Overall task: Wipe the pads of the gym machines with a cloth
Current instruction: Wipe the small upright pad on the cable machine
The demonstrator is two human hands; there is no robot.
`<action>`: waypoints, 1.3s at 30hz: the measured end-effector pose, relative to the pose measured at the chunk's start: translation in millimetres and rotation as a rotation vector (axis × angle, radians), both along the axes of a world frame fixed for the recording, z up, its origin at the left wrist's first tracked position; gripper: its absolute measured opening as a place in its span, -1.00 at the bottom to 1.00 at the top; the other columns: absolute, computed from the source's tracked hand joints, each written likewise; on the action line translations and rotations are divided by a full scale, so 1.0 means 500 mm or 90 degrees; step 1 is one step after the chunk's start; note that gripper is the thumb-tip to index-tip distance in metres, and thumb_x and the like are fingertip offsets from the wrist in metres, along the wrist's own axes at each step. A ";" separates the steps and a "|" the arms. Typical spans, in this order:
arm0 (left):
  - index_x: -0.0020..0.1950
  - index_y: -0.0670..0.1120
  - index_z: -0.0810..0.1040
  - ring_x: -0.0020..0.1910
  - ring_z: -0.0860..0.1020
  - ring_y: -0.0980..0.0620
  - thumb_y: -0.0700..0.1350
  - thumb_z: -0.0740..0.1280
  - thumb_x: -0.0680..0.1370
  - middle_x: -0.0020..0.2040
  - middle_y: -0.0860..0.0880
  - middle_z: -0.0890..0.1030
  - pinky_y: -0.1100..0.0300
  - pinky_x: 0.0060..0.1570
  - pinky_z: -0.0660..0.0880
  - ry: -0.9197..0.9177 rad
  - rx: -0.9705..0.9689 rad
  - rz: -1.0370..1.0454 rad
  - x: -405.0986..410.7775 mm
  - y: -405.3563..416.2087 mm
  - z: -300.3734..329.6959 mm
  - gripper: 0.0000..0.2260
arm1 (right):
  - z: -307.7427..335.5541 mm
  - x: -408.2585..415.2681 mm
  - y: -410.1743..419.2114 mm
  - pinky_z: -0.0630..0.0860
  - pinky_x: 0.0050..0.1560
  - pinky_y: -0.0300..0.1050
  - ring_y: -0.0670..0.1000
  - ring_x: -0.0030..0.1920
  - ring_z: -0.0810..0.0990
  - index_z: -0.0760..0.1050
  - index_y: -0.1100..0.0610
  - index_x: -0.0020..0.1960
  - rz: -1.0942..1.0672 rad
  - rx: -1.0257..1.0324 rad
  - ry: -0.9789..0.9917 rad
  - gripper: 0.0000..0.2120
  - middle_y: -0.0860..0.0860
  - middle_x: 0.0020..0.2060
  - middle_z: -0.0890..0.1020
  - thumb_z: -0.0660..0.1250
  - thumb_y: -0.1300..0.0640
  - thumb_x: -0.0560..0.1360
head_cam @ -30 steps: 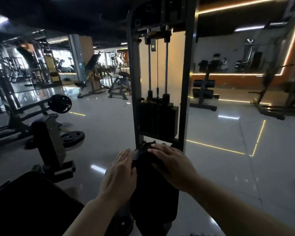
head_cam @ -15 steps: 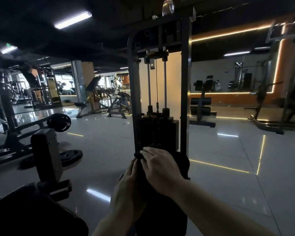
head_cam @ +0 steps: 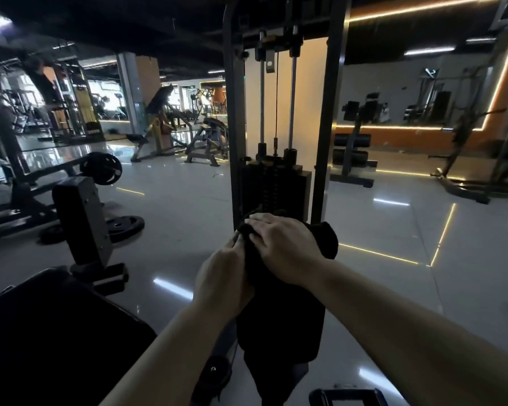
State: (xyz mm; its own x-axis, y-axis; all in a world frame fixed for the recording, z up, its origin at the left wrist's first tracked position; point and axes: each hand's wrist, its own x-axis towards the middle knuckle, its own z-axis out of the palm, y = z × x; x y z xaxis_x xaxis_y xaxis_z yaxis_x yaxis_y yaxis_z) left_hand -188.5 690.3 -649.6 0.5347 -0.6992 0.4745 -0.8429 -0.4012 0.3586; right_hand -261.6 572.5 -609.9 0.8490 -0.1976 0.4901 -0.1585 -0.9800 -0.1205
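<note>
While the left hand (head_cam: 226, 276) braces the upright pad (head_cam: 279, 317), the right hand (head_cam: 279, 244) presses the dark cloth (head_cam: 326, 238) flat-fingered over its top to wipe.

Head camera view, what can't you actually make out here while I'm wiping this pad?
- Cloth: black on a black pad; its edges blend in under the right hand.
- Left hand: fingertips hidden behind cloth and pad, so its grip is unclear.
- Pad's lower end: lost in shadow near the bottom edge.
- Weight stack: markings too dark to read.
</note>
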 end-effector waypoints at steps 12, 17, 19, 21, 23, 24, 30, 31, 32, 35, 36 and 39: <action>0.56 -0.08 0.09 0.50 0.15 0.07 -0.16 0.17 0.56 0.56 0.00 0.11 0.27 0.40 0.12 0.027 0.001 -0.058 0.008 -0.015 0.027 -0.43 | -0.026 -0.085 -0.078 0.37 0.34 -0.06 0.00 0.35 0.42 0.40 0.09 0.37 -0.004 0.092 -0.053 -0.37 -0.01 0.33 0.48 -0.14 -0.22 0.52; 0.56 0.00 0.10 0.45 0.27 0.12 -0.02 0.26 0.55 0.53 0.06 0.20 0.19 0.40 0.28 0.058 -0.047 -0.104 0.012 -0.019 0.001 -0.39 | -0.009 -0.030 -0.006 0.07 0.42 -0.15 -0.08 0.42 0.29 0.28 0.00 0.46 -0.068 0.014 0.001 -0.41 -0.09 0.43 0.36 -0.17 -0.17 0.54; 0.55 0.03 0.11 0.41 0.32 0.15 0.03 0.27 0.54 0.52 0.11 0.21 0.24 0.36 0.32 0.051 -0.065 -0.097 0.012 -0.016 -0.006 -0.38 | -0.008 -0.028 -0.010 0.05 0.42 -0.18 -0.10 0.43 0.26 0.25 -0.02 0.47 -0.021 0.014 0.024 -0.50 -0.11 0.44 0.34 -0.08 -0.13 0.59; 0.55 0.04 0.10 0.43 0.28 0.15 0.08 0.29 0.54 0.53 0.14 0.17 0.24 0.36 0.32 0.014 -0.075 -0.101 0.011 -0.017 -0.012 -0.37 | -0.013 -0.055 -0.048 0.12 0.43 -0.15 -0.13 0.43 0.27 0.26 -0.06 0.47 0.005 0.032 0.025 -0.48 -0.16 0.42 0.35 -0.09 -0.18 0.58; 0.55 0.03 0.12 0.46 0.23 0.15 0.16 0.23 0.55 0.53 0.14 0.14 0.31 0.35 0.25 0.019 -0.081 -0.101 0.009 -0.019 -0.011 -0.38 | -0.022 -0.083 -0.090 0.25 0.41 -0.11 -0.15 0.39 0.32 0.31 -0.07 0.43 0.003 0.064 0.005 -0.42 -0.17 0.38 0.41 -0.14 -0.25 0.54; 0.54 0.01 0.13 0.47 0.20 0.16 0.22 0.17 0.53 0.53 0.15 0.13 0.36 0.32 0.20 0.022 -0.085 -0.095 0.009 -0.022 -0.011 -0.37 | -0.027 -0.091 -0.101 0.28 0.39 -0.12 -0.16 0.37 0.35 0.34 -0.05 0.42 0.000 0.092 -0.003 -0.43 -0.17 0.36 0.43 -0.12 -0.25 0.54; 0.54 0.01 0.05 0.47 0.20 0.08 0.39 0.05 0.46 0.55 0.11 0.06 0.19 0.34 0.33 0.045 -0.093 -0.086 0.006 -0.032 -0.036 -0.25 | -0.025 -0.058 -0.086 0.33 0.32 -0.19 -0.13 0.28 0.44 0.43 0.01 0.35 -0.028 0.131 -0.059 -0.62 -0.11 0.27 0.52 0.05 -0.07 0.62; 0.54 0.00 0.03 0.45 0.25 0.04 0.38 0.06 0.44 0.54 0.12 0.04 0.12 0.29 0.40 0.044 -0.093 -0.083 0.009 -0.035 -0.042 -0.22 | -0.018 -0.046 -0.072 0.30 0.33 -0.18 -0.12 0.27 0.44 0.41 -0.01 0.36 -0.041 0.107 -0.054 -0.64 -0.12 0.28 0.52 0.06 -0.06 0.63; 0.55 0.01 0.01 0.43 0.29 0.03 0.37 0.07 0.42 0.53 0.14 0.03 0.10 0.24 0.46 0.046 -0.088 -0.078 0.012 -0.036 -0.046 -0.21 | -0.009 -0.033 -0.054 0.25 0.34 -0.16 -0.11 0.28 0.43 0.38 -0.02 0.38 -0.042 0.082 -0.041 -0.63 -0.13 0.30 0.50 0.05 -0.06 0.63; 0.56 0.03 -0.09 0.43 0.29 0.10 0.35 0.08 0.40 0.53 0.13 0.04 0.19 0.18 0.48 0.025 -0.077 -0.073 0.014 -0.030 -0.046 -0.17 | 0.008 -0.005 -0.020 0.13 0.39 -0.15 -0.10 0.37 0.35 0.29 -0.03 0.45 0.014 0.029 0.009 -0.59 -0.16 0.39 0.40 0.04 -0.07 0.64; 0.57 0.03 -0.08 0.44 0.27 0.11 0.37 0.08 0.40 0.53 0.13 0.05 0.18 0.22 0.46 0.028 -0.087 -0.074 0.012 -0.026 -0.045 -0.17 | 0.009 -0.010 -0.025 0.13 0.40 -0.15 -0.12 0.38 0.33 0.27 -0.05 0.46 0.036 0.025 0.019 -0.59 -0.17 0.40 0.38 0.05 -0.07 0.63; 0.56 0.01 -0.06 0.53 0.03 0.10 0.43 -0.04 0.43 0.56 0.09 0.02 0.12 0.46 0.18 -0.019 -0.051 -0.051 -0.004 -0.015 -0.034 -0.18 | -0.005 -0.063 -0.085 0.26 0.41 -0.09 -0.19 0.38 0.31 0.27 -0.10 0.45 0.072 0.037 0.035 -0.57 -0.22 0.40 0.36 0.05 -0.12 0.61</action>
State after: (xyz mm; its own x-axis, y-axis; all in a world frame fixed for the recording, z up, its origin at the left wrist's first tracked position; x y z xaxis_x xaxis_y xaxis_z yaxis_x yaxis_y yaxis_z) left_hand -190.3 682.7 -666.6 0.4633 -0.6985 0.5454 -0.8819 -0.3031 0.3610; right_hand -293.2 530.0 -612.5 0.8928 -0.1259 0.4326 -0.0552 -0.9835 -0.1723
